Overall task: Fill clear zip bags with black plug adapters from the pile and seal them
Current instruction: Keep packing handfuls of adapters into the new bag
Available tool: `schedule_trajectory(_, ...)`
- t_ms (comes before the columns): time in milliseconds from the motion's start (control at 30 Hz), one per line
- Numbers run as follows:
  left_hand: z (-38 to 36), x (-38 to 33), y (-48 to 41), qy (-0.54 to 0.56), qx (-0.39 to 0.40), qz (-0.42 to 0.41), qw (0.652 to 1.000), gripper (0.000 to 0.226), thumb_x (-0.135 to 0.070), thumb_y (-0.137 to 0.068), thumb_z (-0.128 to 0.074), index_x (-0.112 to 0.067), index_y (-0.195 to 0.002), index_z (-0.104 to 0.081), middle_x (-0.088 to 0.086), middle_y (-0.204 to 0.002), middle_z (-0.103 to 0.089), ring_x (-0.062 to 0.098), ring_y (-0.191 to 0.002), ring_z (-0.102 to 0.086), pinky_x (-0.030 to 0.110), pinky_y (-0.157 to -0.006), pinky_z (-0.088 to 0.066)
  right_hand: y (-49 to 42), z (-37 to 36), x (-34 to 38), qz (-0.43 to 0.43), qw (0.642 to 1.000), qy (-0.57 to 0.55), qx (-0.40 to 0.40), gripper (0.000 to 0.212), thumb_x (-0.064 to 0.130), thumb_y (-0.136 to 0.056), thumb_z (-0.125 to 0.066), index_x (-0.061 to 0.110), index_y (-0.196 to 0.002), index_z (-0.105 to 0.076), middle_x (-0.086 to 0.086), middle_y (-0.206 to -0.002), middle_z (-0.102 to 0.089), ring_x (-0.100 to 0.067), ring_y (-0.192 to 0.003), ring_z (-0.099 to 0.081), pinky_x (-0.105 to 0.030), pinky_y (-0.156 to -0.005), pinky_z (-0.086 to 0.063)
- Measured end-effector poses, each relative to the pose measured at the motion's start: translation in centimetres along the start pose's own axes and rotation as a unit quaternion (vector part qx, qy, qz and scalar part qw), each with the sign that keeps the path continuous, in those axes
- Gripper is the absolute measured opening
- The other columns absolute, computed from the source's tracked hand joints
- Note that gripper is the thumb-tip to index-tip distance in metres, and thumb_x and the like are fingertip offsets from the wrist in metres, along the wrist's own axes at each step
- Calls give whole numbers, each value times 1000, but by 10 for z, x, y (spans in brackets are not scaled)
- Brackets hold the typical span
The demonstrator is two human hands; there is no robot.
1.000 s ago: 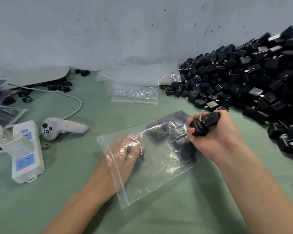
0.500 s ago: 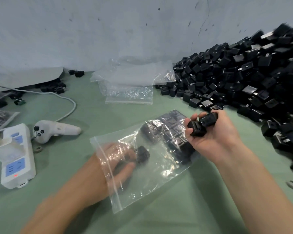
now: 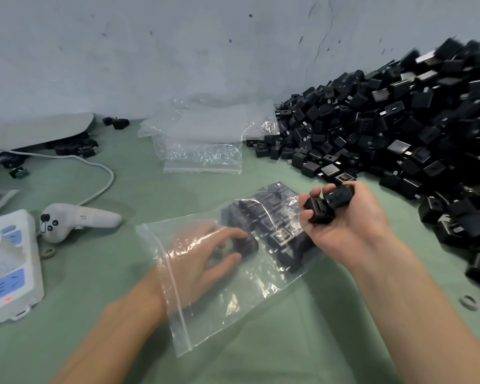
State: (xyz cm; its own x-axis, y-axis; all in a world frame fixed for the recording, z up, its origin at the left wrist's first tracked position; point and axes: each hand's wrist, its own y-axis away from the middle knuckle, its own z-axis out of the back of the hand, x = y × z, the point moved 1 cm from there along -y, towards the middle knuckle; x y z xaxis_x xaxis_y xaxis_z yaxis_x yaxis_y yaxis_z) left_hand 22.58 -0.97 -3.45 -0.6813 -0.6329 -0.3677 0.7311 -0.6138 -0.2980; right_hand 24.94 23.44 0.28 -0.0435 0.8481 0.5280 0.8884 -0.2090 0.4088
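Note:
A clear zip bag (image 3: 250,295) lies flat on the green table, its open mouth toward me at the left. My left hand (image 3: 200,259) is inside the bag and pinches one black plug adapter (image 3: 247,245) between thumb and fingers. Several adapters (image 3: 275,217) are packed at the bag's far end. My right hand (image 3: 344,231) hovers over the bag's right corner and grips two black adapters (image 3: 327,206). The big pile of black adapters (image 3: 399,134) rises along the wall at the right.
A stack of empty zip bags (image 3: 203,151) lies behind the bag by the wall. A white controller (image 3: 78,220), its cable and a white power strip (image 3: 9,267) sit at the left. Two grey rings (image 3: 468,302) lie at the right edge.
My left hand has carried its adapter deeper into the bag, closer to the packed ones. My right hand has held its two adapters almost still.

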Motion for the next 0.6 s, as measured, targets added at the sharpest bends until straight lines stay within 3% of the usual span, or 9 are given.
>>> schedule_trajectory(200,-6,-10,1,16,29,3,999,47,-46,-99,-45,-41,-146,-41,-20,-99,-53,1,-94,-47,18,-89,-34,1,4,6,5,1000,-4,-8,22,26,-92,-41,17,-75,-52,-2,-70,-60,-24,-59,-63,-22,-50,-42)
schedule_trajectory(300,0,-10,5,29,-18,-2,999,36,-35,-93,-54,-24,-127,-60,-13,-97,-63,6,-92,-57,25,-89,-42,2,6,11,9,1000,-12,-13,24,26,-92,-41,17,-73,-52,-2,-71,-61,-24,-59,-64,-22,-53,-42)
schedule_trajectory(400,5,-11,9,22,-38,-14,999,27,-35,-93,-51,-20,-102,-70,-11,-92,-67,7,-88,-61,29,-84,-45,4,8,16,11,1000,-21,-14,25,27,-93,-40,18,-73,-51,-1,-71,-60,-23,-59,-64,-22,-51,-41)
schedule_trajectory(600,1,-16,1,-18,10,-8,1000,27,-26,-99,-56,-32,-124,-66,-13,-101,-61,9,-97,-53,26,-89,-39,7,7,11,4,1000,-16,-11,24,28,-94,-39,17,-76,-51,-2,-72,-59,-23,-61,-63,-24,-52,-41)
